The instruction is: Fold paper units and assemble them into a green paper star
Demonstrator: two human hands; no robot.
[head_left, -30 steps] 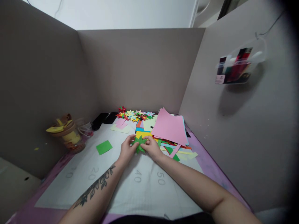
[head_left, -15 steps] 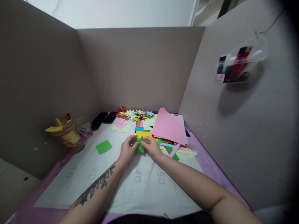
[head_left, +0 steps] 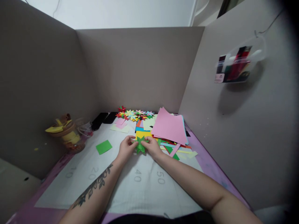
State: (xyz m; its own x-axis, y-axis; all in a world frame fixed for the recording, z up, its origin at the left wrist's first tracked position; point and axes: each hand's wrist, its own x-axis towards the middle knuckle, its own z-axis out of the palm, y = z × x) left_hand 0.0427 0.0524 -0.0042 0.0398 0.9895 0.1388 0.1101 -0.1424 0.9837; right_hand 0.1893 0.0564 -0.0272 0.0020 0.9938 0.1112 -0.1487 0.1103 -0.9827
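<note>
A green folded paper star (head_left: 140, 145) is held between my two hands, just above the white sheet in the middle of the table. My left hand (head_left: 126, 147) pinches its left side between thumb and fingers. On the opposite side, my right hand (head_left: 152, 147) grips the star's right points the same way. Several pointed tips stick out between the thumbs; the fingertips behind the star are partly hidden. To the left, a flat green paper piece (head_left: 104, 147) lies by itself on the white sheet (head_left: 112, 193).
Colourful paper stars (head_left: 134, 115) are heaped at the back. Pink sheets (head_left: 167, 127) lie over paper strips (head_left: 174, 149) at right. Black phone-like objects (head_left: 100, 120) and a decorated pot (head_left: 65, 132) stand back left. A clear container (head_left: 235, 65) hangs on the right wall.
The green star has turned slightly between my fingers, so its points now sit at a different angle. My left hand has shifted a little; the things around are unchanged.
</note>
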